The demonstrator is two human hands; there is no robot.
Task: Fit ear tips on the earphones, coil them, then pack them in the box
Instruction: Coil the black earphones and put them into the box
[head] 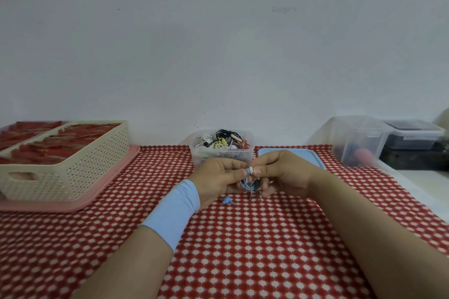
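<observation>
Tablecloth (243, 250): left hand (216, 179), earphone (249, 170), right hand (284, 172)

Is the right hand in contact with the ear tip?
Touching. The head view shows the right hand pinching the white ear tip between thumb and forefinger, pressed against the blue earphone that the left hand pinches.

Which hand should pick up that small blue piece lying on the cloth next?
Left, likely. The blue piece lies right beside the left hand, which holds the earphone; the right hand is farther and pinches the white ear tip.
</observation>
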